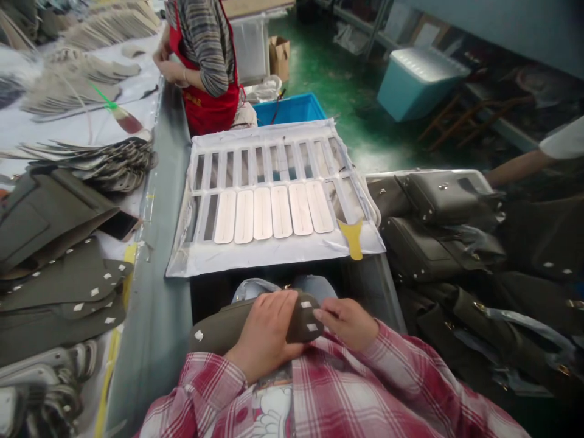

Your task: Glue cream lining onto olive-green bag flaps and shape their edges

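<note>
A long olive leather piece [223, 325] with rounded ends lies across my lap, close to my body. Small white squares sit at both its ends. My left hand [269, 331] grips it across the middle, fingers over the top and thumb along the near side. At the right end, beside two white squares, my right hand [349, 322] is closed with thumb and forefinger pinched together. Whatever is between those fingertips is too small to make out. Past my knees lies a white slotted board [274, 258] bearing several pale rounded strips [262, 213] in a row.
A yellow tab [352, 238] sticks to the board's near right corner. On the left table are stacked olive pieces [59, 280] and a phone [119, 225]. Olive bags [438, 194] pile up at right. A co-worker in a red apron [207, 109] stands ahead; another person's arm [520, 167] reaches in at right.
</note>
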The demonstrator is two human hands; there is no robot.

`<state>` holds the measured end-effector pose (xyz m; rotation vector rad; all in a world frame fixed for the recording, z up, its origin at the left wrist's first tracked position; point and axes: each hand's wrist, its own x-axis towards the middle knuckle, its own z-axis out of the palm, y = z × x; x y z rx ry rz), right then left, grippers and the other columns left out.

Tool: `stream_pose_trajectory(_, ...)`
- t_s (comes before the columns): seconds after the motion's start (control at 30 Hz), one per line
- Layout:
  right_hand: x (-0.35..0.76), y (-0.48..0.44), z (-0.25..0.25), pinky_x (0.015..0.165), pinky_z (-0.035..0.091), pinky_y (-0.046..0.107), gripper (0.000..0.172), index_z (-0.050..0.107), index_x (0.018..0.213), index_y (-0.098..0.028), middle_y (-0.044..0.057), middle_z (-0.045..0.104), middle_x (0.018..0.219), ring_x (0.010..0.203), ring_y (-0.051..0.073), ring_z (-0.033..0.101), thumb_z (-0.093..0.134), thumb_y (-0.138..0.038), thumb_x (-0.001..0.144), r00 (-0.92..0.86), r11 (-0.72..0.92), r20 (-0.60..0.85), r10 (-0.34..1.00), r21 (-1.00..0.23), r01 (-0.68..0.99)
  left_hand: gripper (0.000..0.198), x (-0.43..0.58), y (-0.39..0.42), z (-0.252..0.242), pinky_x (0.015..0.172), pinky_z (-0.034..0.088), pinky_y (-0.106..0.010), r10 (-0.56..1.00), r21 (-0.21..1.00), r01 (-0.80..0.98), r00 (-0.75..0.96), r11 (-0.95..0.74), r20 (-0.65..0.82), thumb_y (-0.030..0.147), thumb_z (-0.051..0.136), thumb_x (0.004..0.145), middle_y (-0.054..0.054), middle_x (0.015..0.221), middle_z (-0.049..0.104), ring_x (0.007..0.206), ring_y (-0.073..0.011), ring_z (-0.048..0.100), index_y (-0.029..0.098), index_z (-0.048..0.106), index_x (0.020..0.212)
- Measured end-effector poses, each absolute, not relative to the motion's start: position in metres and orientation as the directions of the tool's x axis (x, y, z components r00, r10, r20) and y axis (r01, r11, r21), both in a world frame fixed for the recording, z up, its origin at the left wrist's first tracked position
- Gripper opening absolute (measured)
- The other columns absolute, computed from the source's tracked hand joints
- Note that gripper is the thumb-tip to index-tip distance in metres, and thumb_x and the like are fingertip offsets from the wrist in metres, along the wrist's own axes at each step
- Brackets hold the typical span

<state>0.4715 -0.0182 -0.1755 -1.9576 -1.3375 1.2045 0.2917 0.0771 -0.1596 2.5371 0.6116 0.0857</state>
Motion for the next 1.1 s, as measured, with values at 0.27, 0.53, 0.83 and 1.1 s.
stream_pose_trajectory(0.27, 0.470, -0.016, -0.166, 0.052, 0.028, 0.023, 0.033, 0.048, 0.056, -0.017, 0.000, 0.054, 0.055, 0.052, 0.011, 0.046, 0.047, -0.033, 0.085, 0.164, -0.400, -0.393, 0.905, -0.655, 0.641, 0.067, 0.295, 0.073, -0.166, 0.099, 0.035, -0.045, 0.478, 0.502, 0.415, 0.878, -0.759, -0.004, 0.030, 0.067, 0.063, -0.012, 0.119, 0.055, 0.110, -0.0283, 0.049, 0.013, 0.043, 0.123)
stream_pose_trajectory(0.53, 0.470, -0.010, -0.165, 0.052, 0.029, 0.023, 0.031, 0.059, 0.060, -0.017, 0.001, 0.061, 0.059, 0.054, 0.011, 0.051, 0.052, -0.034, 0.085, 0.194, -0.449, -0.471, 0.861, -0.524, 0.724, 0.067, 0.298, 0.074, -0.166, 0.098, 0.035, -0.046, 0.489, 0.495, 0.450, 0.870, -0.743, -0.057, 0.038, 0.071, 0.063, -0.011, 0.118, 0.055, 0.108, -0.0284, 0.050, 0.014, 0.044, 0.121)
stream_pose_trajectory(0.83, 0.473, 0.001, -0.149, 0.053, 0.027, 0.026, 0.031, 0.066, 0.073, -0.018, 0.003, 0.067, 0.071, 0.064, 0.015, 0.057, 0.049, -0.039, 0.088, 0.113, -0.373, -0.545, 0.831, -0.393, 0.841, 0.072, 0.296, 0.075, -0.169, 0.098, 0.035, -0.045, 0.443, 0.459, 0.419, 0.894, -0.783, -0.061, 0.045, 0.071, 0.066, -0.013, 0.122, 0.053, 0.110, -0.0298, 0.049, 0.013, 0.043, 0.124)
stream_pose_trajectory(1.1, 0.469, -0.001, -0.148, 0.054, 0.028, 0.026, 0.031, 0.066, 0.074, -0.018, 0.003, 0.067, 0.073, 0.066, 0.015, 0.059, 0.048, -0.039, 0.089, 0.117, -0.349, -0.540, 0.833, -0.351, 0.869, 0.066, 0.297, 0.072, -0.168, 0.096, 0.035, -0.044, 0.459, 0.461, 0.426, 0.887, -0.779, -0.044, 0.039, 0.067, 0.067, -0.013, 0.118, 0.055, 0.107, -0.0302, 0.050, 0.013, 0.044, 0.122)
